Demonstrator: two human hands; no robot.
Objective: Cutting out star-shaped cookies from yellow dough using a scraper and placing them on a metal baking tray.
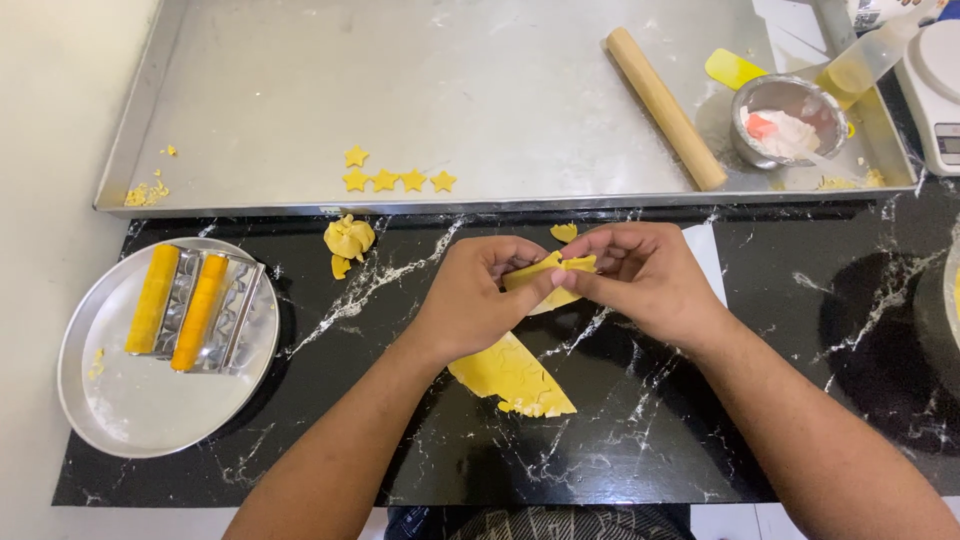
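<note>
Biggest item is the steel tray, lying across the far side beyond your fingers; black marbled counter is under your hands. On the tray, far right of your fingers: a clear squeeze bottle with yellowish liquid, tilted, lying partly over a metal bowl holding white flour and a small red piece; a yellow scraper sits just behind the bowl, and a white scale is at the far right edge. No label I can read on any of them. Wooden rolling pin lies diagonally, beyond and right of your fingertips, near the bowl. Round metal plate well left of your left hand, carrying a metal roller cutter with two orange-yellow rolls lying side by side, long axes running away from you. Flat yellow dough sheet is on the counter just below your hands, partly hidden by your left wrist, its cut-out edge toward you. A dough lump sits left of your left fingers, near the tray rim. Five star cutouts sit on the tray, beyond and left of your fingers. Your right hand and left hand meet fingertip to fingertip, both pinching a small dough strip held above the counter; long axis roughly left-right, slightly tilted. Nothing blocks it.
</note>
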